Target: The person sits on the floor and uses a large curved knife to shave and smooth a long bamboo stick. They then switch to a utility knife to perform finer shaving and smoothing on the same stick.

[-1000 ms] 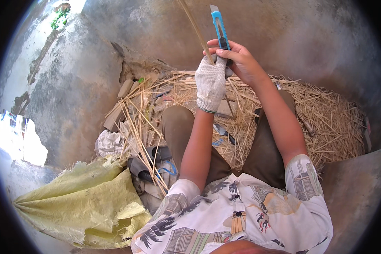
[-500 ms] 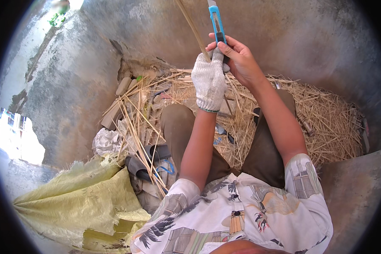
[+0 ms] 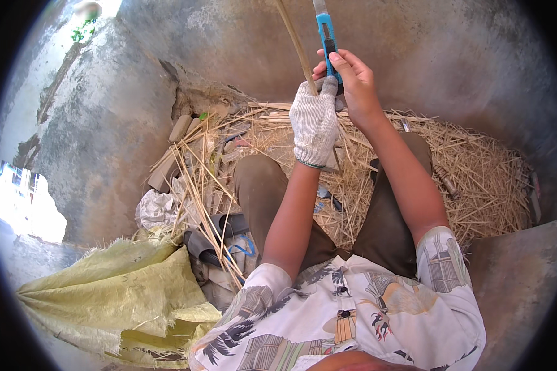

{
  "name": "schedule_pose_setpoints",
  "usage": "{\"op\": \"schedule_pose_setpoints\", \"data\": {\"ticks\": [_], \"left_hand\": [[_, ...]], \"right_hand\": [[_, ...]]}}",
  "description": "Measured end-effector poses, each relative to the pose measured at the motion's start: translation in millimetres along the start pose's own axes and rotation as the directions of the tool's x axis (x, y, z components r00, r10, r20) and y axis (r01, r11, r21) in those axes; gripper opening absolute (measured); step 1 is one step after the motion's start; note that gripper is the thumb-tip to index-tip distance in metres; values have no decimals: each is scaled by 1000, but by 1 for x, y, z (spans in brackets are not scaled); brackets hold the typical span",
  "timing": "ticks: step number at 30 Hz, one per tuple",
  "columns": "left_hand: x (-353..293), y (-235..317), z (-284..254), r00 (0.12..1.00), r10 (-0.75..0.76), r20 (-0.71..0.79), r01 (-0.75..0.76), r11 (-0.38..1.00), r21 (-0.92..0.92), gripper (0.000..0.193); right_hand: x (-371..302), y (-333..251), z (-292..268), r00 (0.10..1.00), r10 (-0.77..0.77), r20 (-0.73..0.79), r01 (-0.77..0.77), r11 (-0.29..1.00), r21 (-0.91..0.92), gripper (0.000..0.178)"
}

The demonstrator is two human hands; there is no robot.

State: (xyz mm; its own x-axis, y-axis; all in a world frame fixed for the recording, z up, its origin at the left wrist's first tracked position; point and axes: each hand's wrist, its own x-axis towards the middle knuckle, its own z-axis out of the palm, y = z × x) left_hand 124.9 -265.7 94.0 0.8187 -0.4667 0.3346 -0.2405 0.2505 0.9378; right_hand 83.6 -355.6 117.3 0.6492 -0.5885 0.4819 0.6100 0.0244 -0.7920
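no readable text, numbers or signs, no legible lettering on the blue cutter [image 3: 325,26], none on the white knitted glove [image 3: 312,123], none on the yellow-green sack [image 3: 117,287], none to be read on the picture-printed light shirt [image 3: 384,309]

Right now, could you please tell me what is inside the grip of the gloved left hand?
A thin wooden strip rises from the gloved left hand; a length showing below may be its other end. The gripped stretch is hidden by the white knit glove.
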Motion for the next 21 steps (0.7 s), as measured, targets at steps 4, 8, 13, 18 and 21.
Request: {"op": "schedule_pose_setpoints", "data": {"ticks": [4,8,13,18,21], "left_hand": [[-2,4,0,996,-65,55,69,995,-67,21],[-2,8,0,989,-130,75,132,991,-21,22],[-5,3,1,994,-89,62,92,995,-49,22],[-12,10,6,993,-66,97,65,998,12,18],[-13,11,5,992,-115,56,117,992,-44,18]], "right_hand": [[2,-1,-2,999,-47,11,47,999,6,35],[2,-4,-6,999,-8,44,7,999,37,33],[-1,-8,0,997,70,-10,-69,994,85,31],[2,-8,-10,999,47,2,-47,998,37,32],[2,-12,-7,999,43,28,-43,999,-3,31]]}}
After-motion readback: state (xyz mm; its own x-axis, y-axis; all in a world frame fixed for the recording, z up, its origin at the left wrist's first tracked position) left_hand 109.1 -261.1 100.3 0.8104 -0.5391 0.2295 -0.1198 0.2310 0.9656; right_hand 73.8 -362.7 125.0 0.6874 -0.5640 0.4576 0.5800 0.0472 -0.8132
